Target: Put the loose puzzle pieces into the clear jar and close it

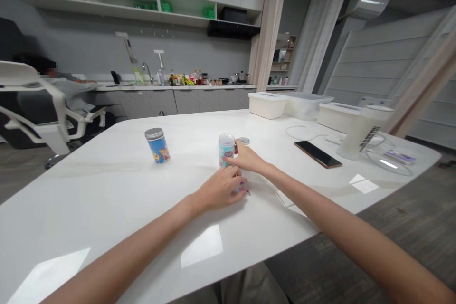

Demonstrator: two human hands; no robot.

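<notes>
A clear round jar (225,140) with a light blue patterned label stands upright, its top uncovered. My right hand (246,156) is closed around the jar's right side. Just in front of it, my left hand (223,187) rests low over the table with bent fingers. Small pink and purple pieces (243,189) show at those fingertips; their kind is too small to tell. Behind the right hand lies a round silver lid (244,140). A second jar (157,146), with a blue label and a silver lid on, stands apart to the left.
On the white table (117,175), a phone (318,154), a frosted tumbler (361,133) and a white cable (388,164) lie to the right. White bins (268,106) line the far edge. A person (76,92) sits at the far left beside a white chair (46,123).
</notes>
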